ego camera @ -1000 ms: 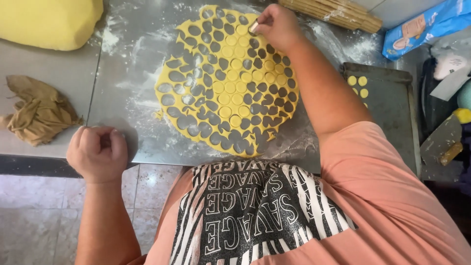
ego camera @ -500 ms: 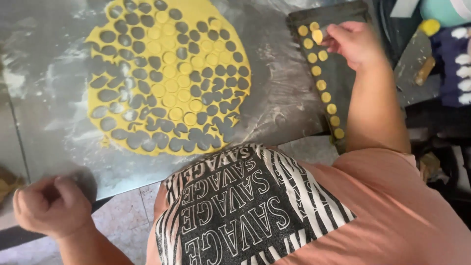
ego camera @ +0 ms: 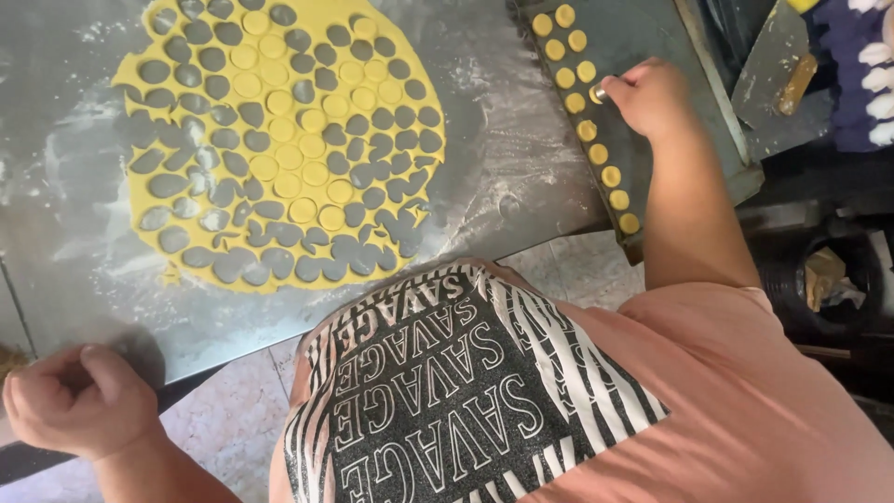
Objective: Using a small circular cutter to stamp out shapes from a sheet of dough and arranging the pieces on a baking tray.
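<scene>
At the upper right of the frame, the right hand (ego camera: 652, 93) pinches a small round metal cutter (ego camera: 600, 94) over the dark baking tray (ego camera: 652, 37), beside a row of yellow dough rounds (ego camera: 587, 130). The left hand (ego camera: 79, 401), fisted and empty, rests on the counter (ego camera: 503, 177) edge at lower left. The punched dough sheet (ego camera: 279, 140) lies upper left.
</scene>
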